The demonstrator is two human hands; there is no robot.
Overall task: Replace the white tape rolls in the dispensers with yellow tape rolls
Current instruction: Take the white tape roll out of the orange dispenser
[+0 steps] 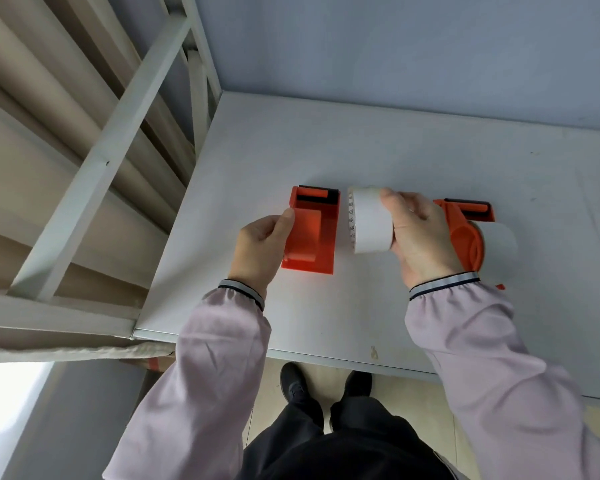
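An orange tape dispenser with a black roller lies on the white table, its hub bare of any roll. My left hand grips its left side. My right hand holds a white tape roll just right of that dispenser, slightly above the table. Behind my right hand lies a second orange dispenser with a white tape roll still on it. No yellow roll is in view.
A white metal frame with beige rolls of material behind it stands to the left of the table. A blue-grey wall borders the table's far edge. My feet stand below the near edge.
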